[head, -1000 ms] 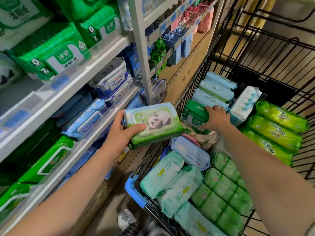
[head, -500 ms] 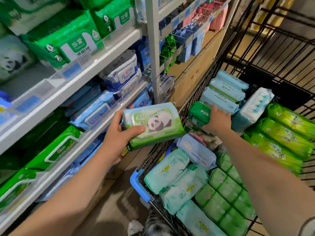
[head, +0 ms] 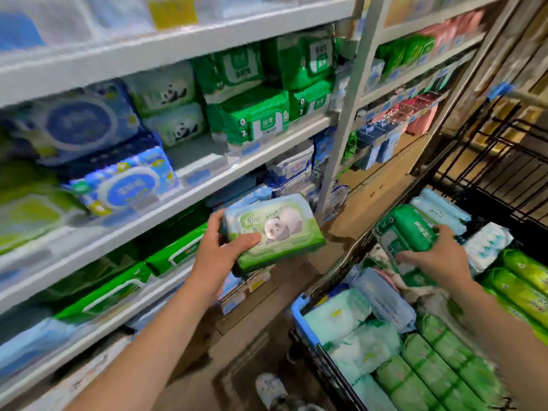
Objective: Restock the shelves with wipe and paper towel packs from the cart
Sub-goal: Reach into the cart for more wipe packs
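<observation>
My left grip [head: 219, 256] clasps a pale green panda-printed wipe pack [head: 275, 229] beside the white metal shelves [head: 207, 185]. My right grip [head: 439, 259] holds a dark green plastic pack [head: 406, 232] over the black wire cart [head: 297, 310], which stands on a brown floor [head: 252, 336].

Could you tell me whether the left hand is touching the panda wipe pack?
Touching. The head view shows the left hand gripping the panda wipe pack, thumb across its front.

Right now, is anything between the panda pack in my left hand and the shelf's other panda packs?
Nothing visible. The left hand holds the light green panda pack in open air below the white shelf, whose front is bare before the stacked panda packs.
</observation>
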